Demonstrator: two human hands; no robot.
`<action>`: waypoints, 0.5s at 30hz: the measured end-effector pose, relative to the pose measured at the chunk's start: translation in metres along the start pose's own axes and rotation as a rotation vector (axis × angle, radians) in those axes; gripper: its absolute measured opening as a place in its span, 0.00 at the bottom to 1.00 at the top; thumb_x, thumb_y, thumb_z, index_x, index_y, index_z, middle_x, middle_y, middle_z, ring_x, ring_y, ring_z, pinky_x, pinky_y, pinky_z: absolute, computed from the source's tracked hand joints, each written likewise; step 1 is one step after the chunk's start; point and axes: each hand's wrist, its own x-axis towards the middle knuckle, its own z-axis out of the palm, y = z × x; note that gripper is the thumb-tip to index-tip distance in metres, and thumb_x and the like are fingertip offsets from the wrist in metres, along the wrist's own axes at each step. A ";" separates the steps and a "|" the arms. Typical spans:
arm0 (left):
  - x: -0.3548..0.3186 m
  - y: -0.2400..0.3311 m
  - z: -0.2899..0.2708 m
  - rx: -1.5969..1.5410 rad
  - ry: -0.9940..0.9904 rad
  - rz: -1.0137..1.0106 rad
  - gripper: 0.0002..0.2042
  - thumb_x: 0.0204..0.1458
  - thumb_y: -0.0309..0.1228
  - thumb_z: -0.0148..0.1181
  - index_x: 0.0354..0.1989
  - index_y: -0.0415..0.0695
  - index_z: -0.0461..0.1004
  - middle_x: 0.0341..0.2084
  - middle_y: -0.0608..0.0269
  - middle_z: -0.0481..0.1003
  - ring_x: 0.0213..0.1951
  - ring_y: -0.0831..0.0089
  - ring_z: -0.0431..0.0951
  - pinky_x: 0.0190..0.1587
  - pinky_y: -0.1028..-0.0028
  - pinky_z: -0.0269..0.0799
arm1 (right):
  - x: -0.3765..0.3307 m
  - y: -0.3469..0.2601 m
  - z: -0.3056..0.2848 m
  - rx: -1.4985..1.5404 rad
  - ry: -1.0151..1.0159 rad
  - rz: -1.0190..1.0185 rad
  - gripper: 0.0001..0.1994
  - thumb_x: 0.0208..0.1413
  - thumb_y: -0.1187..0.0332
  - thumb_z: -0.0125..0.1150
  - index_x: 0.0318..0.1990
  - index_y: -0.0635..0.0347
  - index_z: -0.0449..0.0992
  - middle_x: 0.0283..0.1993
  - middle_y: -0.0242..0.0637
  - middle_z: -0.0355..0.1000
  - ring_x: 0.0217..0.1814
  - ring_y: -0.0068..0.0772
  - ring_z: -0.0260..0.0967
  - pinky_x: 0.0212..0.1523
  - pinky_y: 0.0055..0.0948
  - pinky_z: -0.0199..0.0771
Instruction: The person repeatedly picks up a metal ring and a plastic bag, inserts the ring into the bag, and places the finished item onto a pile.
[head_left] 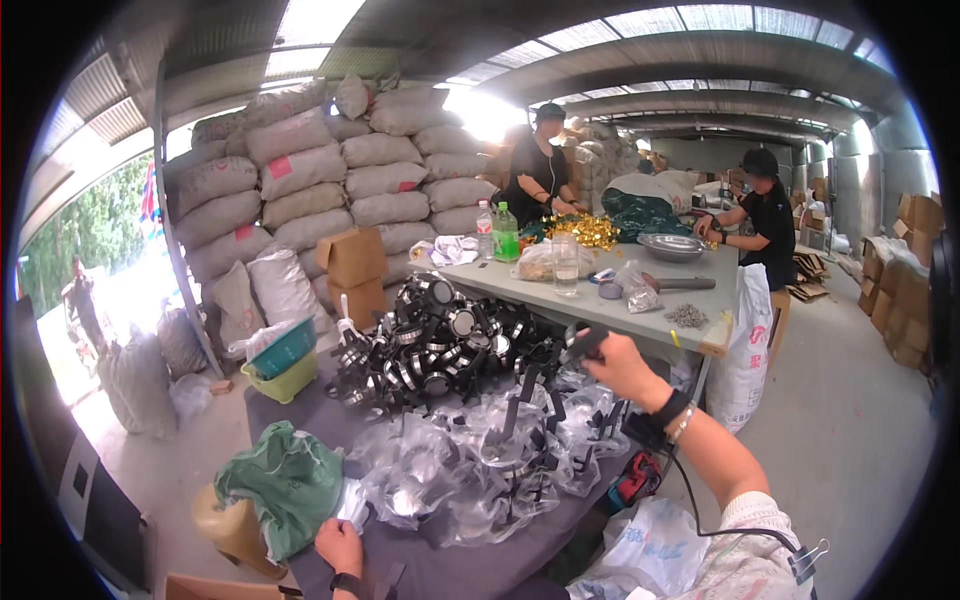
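My right hand (625,368) is raised over the right side of the table, its fingers closed round a black handled part (583,344). Low at the front, my left hand (340,548) is curled beside a thin clear plastic bag (352,503); whether its fingers pinch the plastic does not show. A green woven sack (283,482) lies just left of it. Ahead is a heap of black-and-silver parts (436,345) with round heads and black handles. Nearer me, similar parts lie in a pile of clear plastic bags (470,470).
A pale worktable (490,277) beyond holds bottles, a metal bowl (671,246) and gold pieces (585,231); two people work there. Teal and green baskets (282,365) sit at the left edge. A white sack (745,350) stands right; stacked sacks (300,165) rise behind.
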 end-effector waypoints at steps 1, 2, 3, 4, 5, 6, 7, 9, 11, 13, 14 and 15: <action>-0.001 -0.002 0.000 0.017 0.013 0.013 0.06 0.39 0.28 0.54 0.18 0.39 0.70 0.19 0.52 0.71 0.25 0.51 0.71 0.30 0.58 0.65 | -0.011 -0.021 0.005 0.099 0.056 -0.129 0.16 0.36 0.79 0.59 0.38 0.63 0.71 0.32 0.44 0.70 0.32 0.46 0.69 0.35 0.36 0.70; -0.001 -0.004 -0.001 0.036 0.027 0.024 0.06 0.40 0.29 0.54 0.18 0.39 0.70 0.20 0.52 0.71 0.25 0.51 0.71 0.30 0.58 0.65 | -0.020 -0.044 0.008 0.067 -0.016 -0.280 0.17 0.36 0.79 0.60 0.39 0.63 0.71 0.32 0.43 0.69 0.33 0.42 0.69 0.35 0.33 0.71; -0.003 -0.004 -0.002 0.043 0.032 0.022 0.06 0.40 0.29 0.54 0.18 0.39 0.70 0.20 0.52 0.71 0.25 0.51 0.71 0.30 0.58 0.65 | -0.026 -0.065 0.010 0.033 -0.089 -0.434 0.17 0.36 0.79 0.61 0.39 0.62 0.72 0.33 0.41 0.69 0.34 0.38 0.69 0.34 0.30 0.71; -0.004 -0.004 -0.002 0.053 0.032 0.008 0.07 0.41 0.29 0.54 0.19 0.39 0.70 0.20 0.51 0.71 0.26 0.51 0.71 0.30 0.58 0.65 | -0.034 -0.083 0.019 0.080 -0.143 -0.563 0.16 0.37 0.77 0.60 0.38 0.62 0.71 0.33 0.40 0.69 0.35 0.39 0.69 0.34 0.30 0.71; -0.003 -0.004 -0.001 0.060 0.026 -0.001 0.07 0.41 0.30 0.54 0.19 0.39 0.70 0.20 0.51 0.72 0.26 0.51 0.71 0.31 0.58 0.65 | -0.045 -0.099 0.030 0.124 -0.197 -0.684 0.14 0.37 0.76 0.59 0.37 0.62 0.71 0.33 0.39 0.68 0.36 0.39 0.68 0.34 0.31 0.71; -0.003 -0.011 0.003 0.123 0.042 0.042 0.08 0.42 0.31 0.55 0.20 0.40 0.71 0.21 0.51 0.72 0.26 0.50 0.72 0.30 0.57 0.65 | -0.060 -0.115 0.045 0.106 -0.276 -0.738 0.12 0.39 0.75 0.57 0.36 0.62 0.71 0.34 0.38 0.68 0.37 0.38 0.68 0.36 0.31 0.70; -0.004 -0.008 -0.004 0.159 -0.007 -0.003 0.08 0.43 0.32 0.55 0.20 0.40 0.71 0.21 0.51 0.72 0.27 0.50 0.72 0.30 0.57 0.65 | -0.074 -0.128 0.061 0.106 -0.368 -0.800 0.10 0.41 0.75 0.56 0.36 0.61 0.70 0.34 0.36 0.67 0.38 0.37 0.67 0.37 0.31 0.70; -0.003 0.005 -0.016 0.157 -0.033 -0.111 0.06 0.41 0.29 0.54 0.19 0.39 0.69 0.18 0.49 0.71 0.24 0.51 0.71 0.26 0.59 0.63 | -0.094 -0.153 0.097 0.172 -0.449 -0.946 0.07 0.40 0.70 0.54 0.28 0.56 0.64 0.28 0.34 0.61 0.34 0.33 0.63 0.34 0.30 0.67; 0.000 0.026 -0.015 -0.050 -0.085 -0.201 0.07 0.44 0.32 0.52 0.24 0.42 0.74 0.22 0.52 0.73 0.26 0.52 0.73 0.27 0.62 0.65 | -0.117 -0.157 0.120 0.100 -0.592 -0.964 0.05 0.43 0.69 0.52 0.28 0.55 0.64 0.28 0.33 0.61 0.34 0.31 0.63 0.34 0.27 0.66; 0.005 0.016 -0.004 0.063 -0.118 -0.207 0.09 0.43 0.32 0.50 0.29 0.43 0.75 0.26 0.51 0.75 0.30 0.51 0.74 0.32 0.59 0.66 | -0.127 -0.159 0.143 0.112 -0.689 -0.955 0.05 0.43 0.68 0.53 0.28 0.54 0.66 0.29 0.31 0.63 0.35 0.30 0.64 0.36 0.28 0.66; 0.006 0.015 0.003 0.068 -0.121 -0.139 0.08 0.46 0.29 0.48 0.28 0.41 0.75 0.27 0.48 0.74 0.33 0.49 0.74 0.36 0.55 0.67 | -0.130 -0.160 0.151 0.049 -0.720 -0.928 0.04 0.43 0.69 0.53 0.28 0.53 0.67 0.29 0.30 0.63 0.36 0.29 0.64 0.36 0.29 0.66; 0.008 0.015 0.005 0.085 -0.071 -0.082 0.07 0.45 0.28 0.49 0.27 0.42 0.75 0.27 0.50 0.74 0.32 0.50 0.74 0.35 0.56 0.68 | -0.132 -0.160 0.161 0.062 -0.730 -0.918 0.05 0.41 0.70 0.55 0.28 0.54 0.67 0.28 0.31 0.64 0.36 0.32 0.65 0.37 0.29 0.67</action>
